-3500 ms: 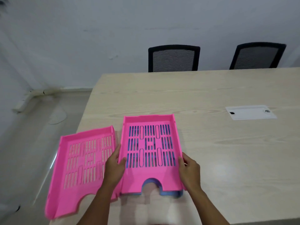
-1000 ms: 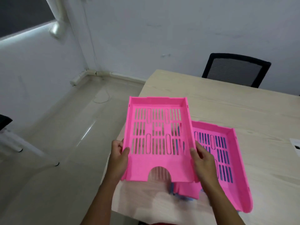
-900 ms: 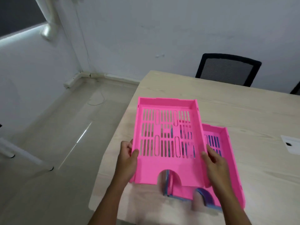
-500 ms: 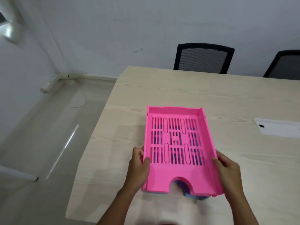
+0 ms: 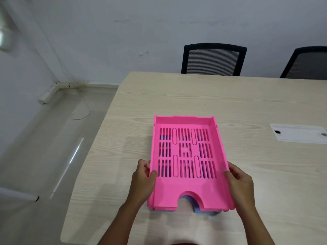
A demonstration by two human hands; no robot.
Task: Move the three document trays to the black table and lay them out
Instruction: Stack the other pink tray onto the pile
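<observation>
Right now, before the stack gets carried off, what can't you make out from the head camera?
- Black table: not in the head view at all.
- Lower trays: the top pink tray covers them; only a blue edge shows at the front notch, so the count is unclear.
- Fingers of the left hand and right hand: partly hidden behind the tray sides.
- Right chair: cut off by the frame edge.

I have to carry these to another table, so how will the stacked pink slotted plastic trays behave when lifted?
The pink slotted plastic trays look thin-walled and perforated, so probably light and fairly stiff. They sit loosely nested over a blue tray, so layers may slide apart if tilted. The left hand and right hand gripping both sides should steady them.
</observation>
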